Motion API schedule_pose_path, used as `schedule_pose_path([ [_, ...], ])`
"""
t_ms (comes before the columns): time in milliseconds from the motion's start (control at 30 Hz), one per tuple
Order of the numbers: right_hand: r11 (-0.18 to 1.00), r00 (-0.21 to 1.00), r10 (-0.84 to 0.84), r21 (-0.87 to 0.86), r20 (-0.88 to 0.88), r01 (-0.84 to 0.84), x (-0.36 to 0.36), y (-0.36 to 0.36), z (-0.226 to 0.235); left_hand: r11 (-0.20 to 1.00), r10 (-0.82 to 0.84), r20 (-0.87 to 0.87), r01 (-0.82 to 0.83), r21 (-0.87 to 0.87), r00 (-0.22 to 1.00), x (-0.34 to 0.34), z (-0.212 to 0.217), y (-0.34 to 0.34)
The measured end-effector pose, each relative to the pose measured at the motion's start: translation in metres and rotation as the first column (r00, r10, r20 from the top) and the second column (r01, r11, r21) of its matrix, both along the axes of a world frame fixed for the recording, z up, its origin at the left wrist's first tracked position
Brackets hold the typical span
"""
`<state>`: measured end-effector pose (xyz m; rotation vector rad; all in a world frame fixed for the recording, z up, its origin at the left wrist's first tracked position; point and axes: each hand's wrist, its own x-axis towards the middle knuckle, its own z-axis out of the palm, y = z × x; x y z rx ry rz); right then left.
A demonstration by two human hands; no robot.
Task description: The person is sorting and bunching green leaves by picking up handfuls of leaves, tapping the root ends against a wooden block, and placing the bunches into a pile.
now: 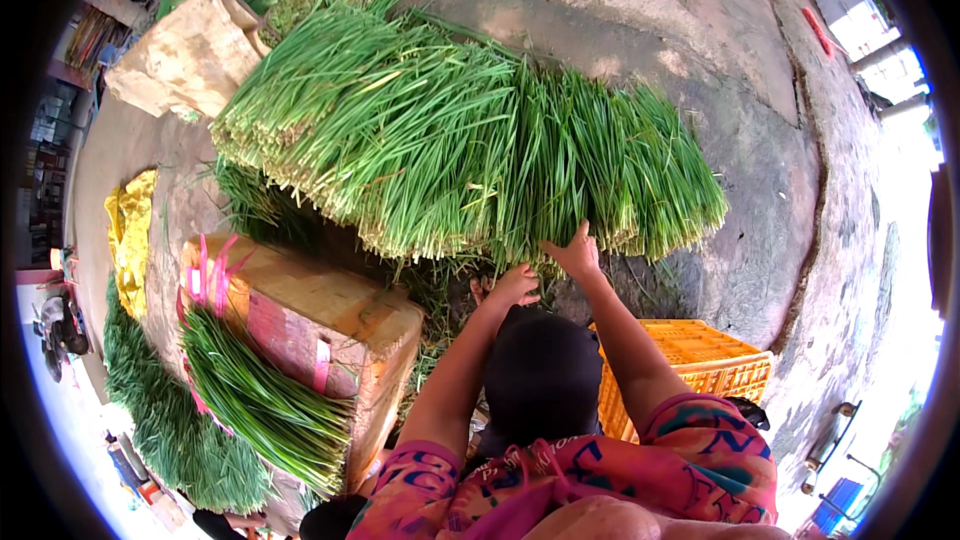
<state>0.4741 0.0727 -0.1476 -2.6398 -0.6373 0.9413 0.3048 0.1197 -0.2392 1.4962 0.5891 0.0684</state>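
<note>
A long heap of garlic chives [400, 130] lies across the floor in front of me, green leaves pointing away and pale cut ends toward me. My right hand [575, 253] reaches to the near edge of the heap, its thumb and a finger spread apart at the stems. Just left of it and closer to me is my left hand [516, 285], its fingers curled below the cut ends. Whether anything small is inside those curled fingers is hidden. Both forearms come up on either side of my dark-covered knee [543, 370].
At the left, a wooden block [330, 310] carries pink ties [212, 275], with a bundle of chives [265, 395] against it. More chives [170, 420] lie beyond. An orange plastic crate [690, 360] stands at my right. A cardboard box [190, 50] and yellow sack [132, 240] are farther left.
</note>
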Motion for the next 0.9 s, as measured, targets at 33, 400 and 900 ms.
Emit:
schedule_pose_path([
  [33, 1.000, 1.000, -0.017, -0.021, -0.023, 0.017, -0.004, 0.010, 0.005, 0.986, -0.083, 0.058, 0.074, 0.150, 0.995, -0.001, -0.022, -0.002],
  [400, 0.980, 0.989, 0.070, -0.174, -0.128, -0.091, 0.043, 0.007, -0.021, 0.937, -0.206, -0.057, 0.180, -0.300, 0.977, 0.042, -0.021, -0.014],
  [900, 0.971, 0.988, 0.130, -0.189, -0.081, -0.143, 0.052, 0.028, 0.012, 0.609, -0.018, -0.080, -0.052, -0.791, 0.997, 0.080, 0.075, 0.007],
])
